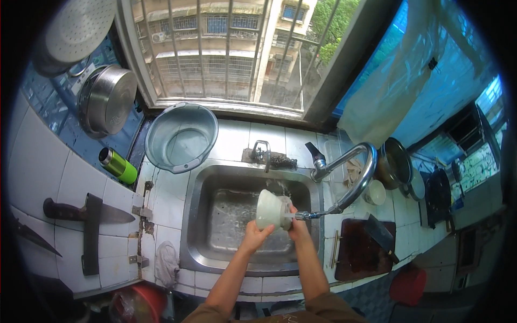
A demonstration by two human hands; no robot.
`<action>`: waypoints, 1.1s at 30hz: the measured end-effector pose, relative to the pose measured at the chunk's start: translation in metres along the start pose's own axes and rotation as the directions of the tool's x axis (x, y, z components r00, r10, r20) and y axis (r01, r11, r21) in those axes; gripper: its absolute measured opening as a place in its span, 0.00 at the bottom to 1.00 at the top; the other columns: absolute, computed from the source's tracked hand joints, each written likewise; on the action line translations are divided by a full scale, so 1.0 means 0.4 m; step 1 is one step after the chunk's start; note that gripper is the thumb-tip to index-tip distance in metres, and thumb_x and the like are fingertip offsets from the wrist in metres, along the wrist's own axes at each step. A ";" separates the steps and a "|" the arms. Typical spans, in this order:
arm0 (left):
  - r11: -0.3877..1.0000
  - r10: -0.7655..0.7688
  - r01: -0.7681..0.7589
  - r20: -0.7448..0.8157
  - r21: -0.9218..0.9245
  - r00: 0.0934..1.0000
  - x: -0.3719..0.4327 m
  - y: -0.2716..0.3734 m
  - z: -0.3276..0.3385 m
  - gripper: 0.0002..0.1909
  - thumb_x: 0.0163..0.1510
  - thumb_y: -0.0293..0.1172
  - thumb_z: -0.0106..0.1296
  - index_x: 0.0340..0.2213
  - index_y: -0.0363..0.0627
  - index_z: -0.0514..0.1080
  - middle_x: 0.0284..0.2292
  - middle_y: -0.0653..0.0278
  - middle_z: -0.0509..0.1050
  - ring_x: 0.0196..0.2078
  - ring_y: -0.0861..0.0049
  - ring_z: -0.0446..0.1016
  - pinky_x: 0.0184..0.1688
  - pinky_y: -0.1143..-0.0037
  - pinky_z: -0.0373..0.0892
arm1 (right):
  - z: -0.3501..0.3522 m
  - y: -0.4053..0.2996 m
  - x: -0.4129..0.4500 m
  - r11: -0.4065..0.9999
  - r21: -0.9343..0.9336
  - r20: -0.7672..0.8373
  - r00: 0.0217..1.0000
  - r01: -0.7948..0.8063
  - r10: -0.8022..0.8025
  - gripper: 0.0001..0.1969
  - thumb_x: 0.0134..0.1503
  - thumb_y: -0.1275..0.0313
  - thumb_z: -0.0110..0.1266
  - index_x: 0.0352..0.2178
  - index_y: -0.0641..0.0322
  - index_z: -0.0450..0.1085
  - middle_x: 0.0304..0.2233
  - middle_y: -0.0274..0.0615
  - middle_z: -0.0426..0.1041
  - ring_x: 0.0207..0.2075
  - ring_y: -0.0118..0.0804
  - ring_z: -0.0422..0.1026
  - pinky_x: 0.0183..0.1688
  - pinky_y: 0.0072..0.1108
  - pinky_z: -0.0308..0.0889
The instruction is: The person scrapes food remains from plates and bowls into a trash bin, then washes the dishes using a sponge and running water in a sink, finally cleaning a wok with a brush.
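A pale ceramic bowl [268,210] is tipped on its side over the stainless steel sink [194,242], its mouth facing left. My left hand [258,235] grips the near side of its rim. On the bowl's base side is my right hand [298,228], partly hidden behind the faucet nozzle [305,216]. Something whitish [286,200] shows by the right fingers; I cannot tell whether it is a cloth. Water leaves the nozzle towards the bowl's base and splashes behind it. Wet patches cover the sink floor.
The curved chrome faucet [369,169] arches over the sink's right side. A grey plastic basin [181,137] stands back left. A cleaver [379,234] lies on a dark cutting board [351,254] at right. Knives [109,217] hang on the left wall; a grey rag [167,262] lies nearby.
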State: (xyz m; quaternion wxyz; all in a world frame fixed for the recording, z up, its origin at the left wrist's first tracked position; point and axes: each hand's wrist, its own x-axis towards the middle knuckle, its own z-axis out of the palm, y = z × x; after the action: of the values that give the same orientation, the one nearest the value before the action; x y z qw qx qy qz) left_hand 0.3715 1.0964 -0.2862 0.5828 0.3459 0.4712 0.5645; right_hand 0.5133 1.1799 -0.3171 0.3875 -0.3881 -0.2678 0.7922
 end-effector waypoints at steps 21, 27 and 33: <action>0.196 0.328 -0.520 0.445 0.831 0.834 0.029 -0.049 0.004 0.06 0.36 0.24 0.46 0.23 0.40 0.67 0.22 0.58 0.70 0.28 0.63 0.71 0.30 0.69 0.67 | -0.001 -0.016 -0.038 0.610 -0.791 -0.153 0.947 0.054 -0.282 0.12 0.47 0.71 0.49 0.32 0.68 0.68 0.30 0.39 0.71 0.32 0.28 0.68 0.34 0.20 0.63; 0.186 0.205 -0.578 0.544 0.795 0.814 0.006 -0.050 -0.037 0.17 0.45 0.35 0.44 0.37 0.39 0.66 0.38 0.57 0.68 0.44 0.65 0.65 0.48 0.66 0.58 | 0.028 -0.081 -0.072 0.363 -0.926 -0.065 0.904 0.102 -0.421 0.10 0.40 0.73 0.46 0.26 0.65 0.70 0.22 0.44 0.72 0.27 0.31 0.71 0.31 0.21 0.64; 0.007 0.212 -0.516 0.503 0.856 0.838 0.081 -0.039 -0.068 0.31 0.47 0.43 0.45 0.50 0.40 0.55 0.54 0.55 0.52 0.59 0.69 0.45 0.57 0.59 0.41 | 0.056 -0.135 -0.077 -0.235 -0.971 0.126 0.938 0.050 -0.323 0.10 0.39 0.69 0.43 0.20 0.65 0.69 0.20 0.52 0.70 0.23 0.43 0.71 0.28 0.28 0.66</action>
State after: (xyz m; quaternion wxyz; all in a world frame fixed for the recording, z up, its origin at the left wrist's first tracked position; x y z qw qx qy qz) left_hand 0.3483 1.1228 -0.3143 0.0894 0.8120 0.5418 0.1980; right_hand 0.5292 1.1821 -0.2529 0.0822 -0.5656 -0.7994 0.1850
